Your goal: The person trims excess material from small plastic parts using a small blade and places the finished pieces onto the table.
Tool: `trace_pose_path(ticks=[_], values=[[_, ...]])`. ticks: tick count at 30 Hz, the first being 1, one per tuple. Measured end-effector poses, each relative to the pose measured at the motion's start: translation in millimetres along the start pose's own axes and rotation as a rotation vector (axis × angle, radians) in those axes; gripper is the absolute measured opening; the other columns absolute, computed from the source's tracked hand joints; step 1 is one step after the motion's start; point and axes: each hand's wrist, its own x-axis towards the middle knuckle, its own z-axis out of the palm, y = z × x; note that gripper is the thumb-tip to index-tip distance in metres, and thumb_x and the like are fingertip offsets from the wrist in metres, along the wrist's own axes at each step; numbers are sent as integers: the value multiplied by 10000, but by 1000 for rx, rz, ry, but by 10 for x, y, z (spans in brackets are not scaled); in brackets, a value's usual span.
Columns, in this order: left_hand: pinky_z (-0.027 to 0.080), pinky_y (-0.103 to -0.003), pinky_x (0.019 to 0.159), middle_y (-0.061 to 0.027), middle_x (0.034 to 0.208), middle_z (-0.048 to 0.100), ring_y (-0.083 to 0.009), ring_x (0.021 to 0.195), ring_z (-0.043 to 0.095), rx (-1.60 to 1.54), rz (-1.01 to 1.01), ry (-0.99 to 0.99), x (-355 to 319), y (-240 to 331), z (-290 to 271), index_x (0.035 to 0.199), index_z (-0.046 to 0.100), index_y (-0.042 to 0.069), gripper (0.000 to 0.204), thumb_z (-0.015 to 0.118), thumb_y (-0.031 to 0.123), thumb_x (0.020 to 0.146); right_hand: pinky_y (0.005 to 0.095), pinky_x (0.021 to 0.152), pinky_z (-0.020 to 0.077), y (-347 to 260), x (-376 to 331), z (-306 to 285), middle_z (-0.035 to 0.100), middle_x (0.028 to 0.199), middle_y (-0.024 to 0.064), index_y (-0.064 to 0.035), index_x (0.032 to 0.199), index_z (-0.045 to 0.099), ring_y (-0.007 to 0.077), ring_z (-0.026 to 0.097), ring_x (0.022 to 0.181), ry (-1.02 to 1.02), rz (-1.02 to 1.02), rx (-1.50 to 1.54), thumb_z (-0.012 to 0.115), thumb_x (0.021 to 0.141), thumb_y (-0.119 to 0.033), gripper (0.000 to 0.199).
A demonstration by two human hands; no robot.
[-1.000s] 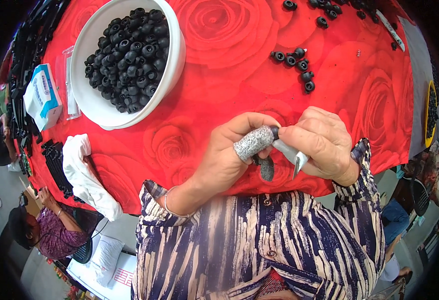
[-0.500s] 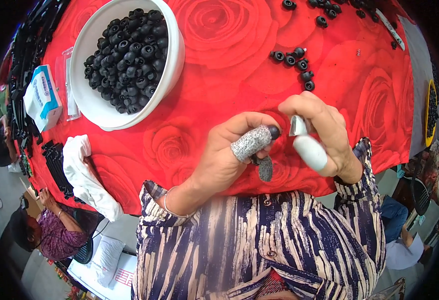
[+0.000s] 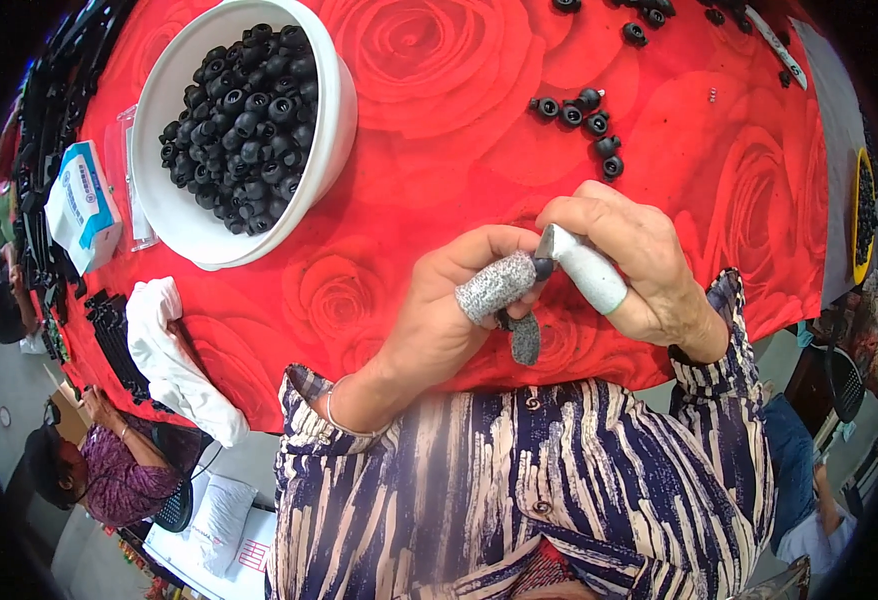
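Work appears midway on one black piece (image 3: pixel 543 267), pinched in the left hand (image 3: pixel 444 297) above the desk (image 3: pixel 399 215); the right hand (image 3: pixel 631 262) grips a metal blade (image 3: pixel 548 243) beside it. Whether parts (image 3: pixel 246 125) heaped in the white bowl (image 3: pixel 335 130) are finished is unclear.

My left fingers (image 3: pixel 507 240) and right fingers (image 3: pixel 581 212) nearly meet over the red counter (image 3: pixel 429 190), a metal blade (image 3: pixel 547 240) blocking the gap between them. Ahead of my left fingers, a bare lane runs forward, flanked by a white bowl (image 3: pixel 336 122) ahead and left and, just beyond my right fingers, a cluster of black parts (image 3: pixel 597 124).
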Motion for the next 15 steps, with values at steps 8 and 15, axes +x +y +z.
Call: trace_pose_path(ticks=[8, 15], values=[[403, -204, 654, -37, 891, 560, -83, 723, 493, -17, -32, -10, 0, 30, -1, 1116, 547, 8, 250, 549, 111, 887, 309, 554, 421, 13, 1, -21, 564, 772, 119, 53, 960, 545, 218, 527, 632, -29, 2, 9, 538, 784, -4, 185], [413, -214, 664, -48, 899, 563, -89, 733, 499, -24, -87, -2, 3, 38, 4, 1111, 544, 4, 239, 541, 108, 895, 307, 504, 398, 46, 1, -41, 541, 714, 105, 58, 933, 559, 206, 510, 576, -20, -41, 40, 547, 753, 16, 186]])
